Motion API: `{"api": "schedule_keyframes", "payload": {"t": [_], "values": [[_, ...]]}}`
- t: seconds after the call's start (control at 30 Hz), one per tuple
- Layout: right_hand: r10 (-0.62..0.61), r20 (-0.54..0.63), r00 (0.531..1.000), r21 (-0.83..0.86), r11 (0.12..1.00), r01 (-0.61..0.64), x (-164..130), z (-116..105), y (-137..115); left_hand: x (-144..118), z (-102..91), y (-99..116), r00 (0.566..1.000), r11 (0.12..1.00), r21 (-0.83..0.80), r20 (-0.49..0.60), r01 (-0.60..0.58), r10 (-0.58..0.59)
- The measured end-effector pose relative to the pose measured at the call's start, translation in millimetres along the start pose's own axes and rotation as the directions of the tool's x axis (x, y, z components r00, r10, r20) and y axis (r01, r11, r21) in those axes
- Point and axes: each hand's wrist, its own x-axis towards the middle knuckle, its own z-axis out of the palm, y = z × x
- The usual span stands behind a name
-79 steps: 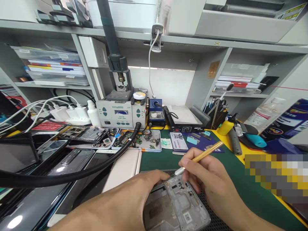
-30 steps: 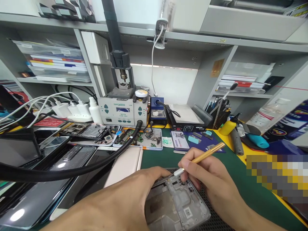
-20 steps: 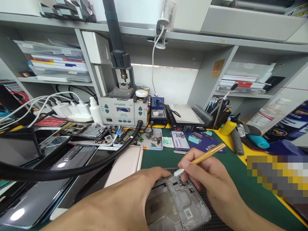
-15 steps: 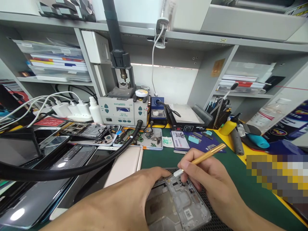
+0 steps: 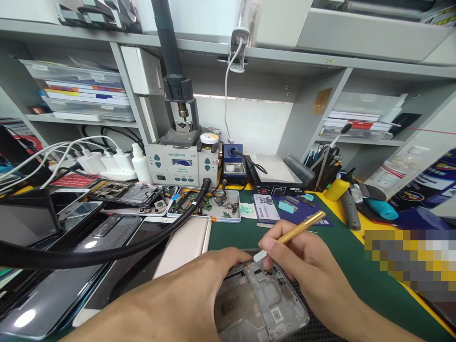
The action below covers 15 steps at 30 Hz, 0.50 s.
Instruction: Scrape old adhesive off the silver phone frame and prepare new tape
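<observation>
My left hand (image 5: 197, 282) wraps around the left edge of a stripped silver phone frame (image 5: 277, 297), its fingertips at the far edge. The frame lies tilted over a black perforated mat (image 5: 311, 327). Pinched in my right hand (image 5: 306, 266) is a slim gold-handled tool (image 5: 302, 227) with a white head. That head rests at the frame's far edge, close to my left fingertips. The tool's very tip is too small to make out.
Several phones (image 5: 78, 266) lie on the left, crossed by a thick black hose (image 5: 142, 249). Behind stand a tray of circuit boards (image 5: 233, 213), a grey hot-air station (image 5: 183, 166) and a black-based heating unit (image 5: 281, 173). A yellow bottle (image 5: 337, 190) is at right.
My right hand and the gold-handled tool have shifted slightly left along the frame's far edge. The phone frame has moved a little left. My left hand keeps its hold.
</observation>
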Motion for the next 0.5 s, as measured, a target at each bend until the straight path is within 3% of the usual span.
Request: {"api": "schedule_keyframes", "payload": {"t": [0.17,0.27,0.37,0.5], "values": [[0.02,-0.046,0.999,0.222,0.975,-0.009,3.6,-2.0,-0.7,-3.0,1.8,8.2,0.998,0.996,0.072,-0.036,0.051,-0.049],[-0.005,-0.1,0.995,0.28,0.959,0.033,2.7,-3.1,0.0,-3.0,7.5,4.9,0.996,0.977,0.204,-0.08,0.058,-0.043],[-0.066,-0.137,0.988,0.218,0.971,0.095,-2.5,-4.8,0.7,-1.5,14.3,-4.5,0.985,0.928,0.372,-0.161,0.009,0.055],[-0.268,-0.203,0.942,-0.036,0.963,0.267,-11.4,-5.9,-2.0,1.6,15.7,-10.2,0.967,0.879,0.473,-0.193,-0.057,0.166]]}}
